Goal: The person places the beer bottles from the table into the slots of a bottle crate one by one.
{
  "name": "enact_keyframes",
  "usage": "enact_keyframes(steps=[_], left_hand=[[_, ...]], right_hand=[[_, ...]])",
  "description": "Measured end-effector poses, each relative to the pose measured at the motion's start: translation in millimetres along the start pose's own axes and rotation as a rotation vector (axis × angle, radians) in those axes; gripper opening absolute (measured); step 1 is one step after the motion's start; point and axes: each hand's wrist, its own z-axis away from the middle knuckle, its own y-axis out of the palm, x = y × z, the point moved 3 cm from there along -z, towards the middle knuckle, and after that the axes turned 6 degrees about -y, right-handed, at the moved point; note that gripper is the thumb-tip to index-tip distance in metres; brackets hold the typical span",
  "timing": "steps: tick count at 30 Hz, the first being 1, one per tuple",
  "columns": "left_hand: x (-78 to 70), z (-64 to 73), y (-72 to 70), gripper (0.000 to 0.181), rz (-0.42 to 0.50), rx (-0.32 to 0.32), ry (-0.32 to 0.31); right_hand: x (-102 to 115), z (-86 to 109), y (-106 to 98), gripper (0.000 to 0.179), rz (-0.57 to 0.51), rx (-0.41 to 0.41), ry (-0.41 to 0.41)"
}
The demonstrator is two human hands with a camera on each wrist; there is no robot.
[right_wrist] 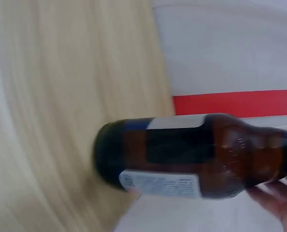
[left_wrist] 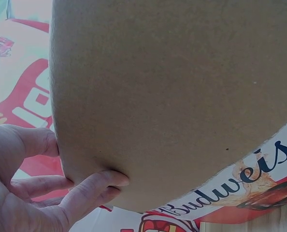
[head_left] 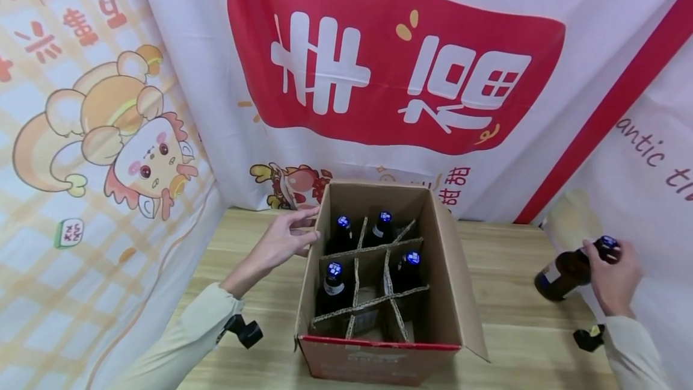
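Note:
My left hand point(head_left: 287, 236) is at the left wall of an open cardboard beer box point(head_left: 379, 351). In the left wrist view its fingers grip the edge of the brown box flap point(left_wrist: 172, 92), some on its face and others at its edge. Several dark bottles with blue caps, such as the front-left bottle point(head_left: 334, 287), stand in the box between cardboard dividers point(head_left: 373, 303). Far to the right, my right hand point(head_left: 617, 275) holds a brown beer bottle point(head_left: 568, 272) by its neck. That bottle leans, base toward the box, and its white label point(right_wrist: 160, 183) shows in the right wrist view.
The box stands on a wood-grain table point(head_left: 509, 294), its right flap point(head_left: 460, 281) folded outward. A white printed curtain point(head_left: 400, 71) with a red panel hangs behind. A checked cartoon cloth point(head_left: 103, 197) borders the left side and white cloth point(head_left: 660, 209) the right.

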Motion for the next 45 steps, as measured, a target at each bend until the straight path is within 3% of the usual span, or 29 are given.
enact_keyframes(steps=[4, 6, 8, 11, 16, 18, 21, 35, 45], left_hand=[[0.7, 0.3, 1.0, 0.06, 0.008, 0.003, -0.002], [0.7, 0.6, 0.5, 0.06, 0.007, 0.001, -0.002], [0.3, 1.2, -0.8, 0.06, 0.006, -0.006, -0.004], [-0.1, 1.6, -1.9, 0.06, 0.009, -0.016, -0.004], [0.4, 1.3, -0.7, 0.061, 0.018, -0.003, -0.009], [0.3, 1.9, -0.9, 0.061, 0.019, -0.008, -0.013], [-0.2, 2.3, -1.9, 0.06, 0.017, -0.019, -0.015], [-0.1, 1.5, 1.4, 0.061, 0.026, -0.006, -0.01], [-0.3, 1.7, 0.0, 0.061, 0.018, -0.016, -0.007]], right_hand=[[5.8, -1.5, -4.7, 0.058, 0.155, 0.235, -0.171], [10.6, -3.0, -8.4, 0.057, 0.182, 0.358, -0.251], [13.1, -3.7, -7.5, 0.052, 0.151, 0.398, -0.287], [11.7, -1.0, -0.4, 0.04, 0.056, 0.354, -0.245], [9.2, 10.4, 14.0, 0.018, -0.111, 0.14, -0.071], [13.1, 13.8, 18.7, 0.017, -0.141, 0.072, -0.051], [21.7, 14.8, 24.6, 0.024, -0.147, 0.025, -0.083], [50.5, 22.2, 29.4, 0.022, -0.077, 0.044, -0.111], [104.7, 19.7, 22.8, 0.026, -0.093, 0.123, -0.111]])
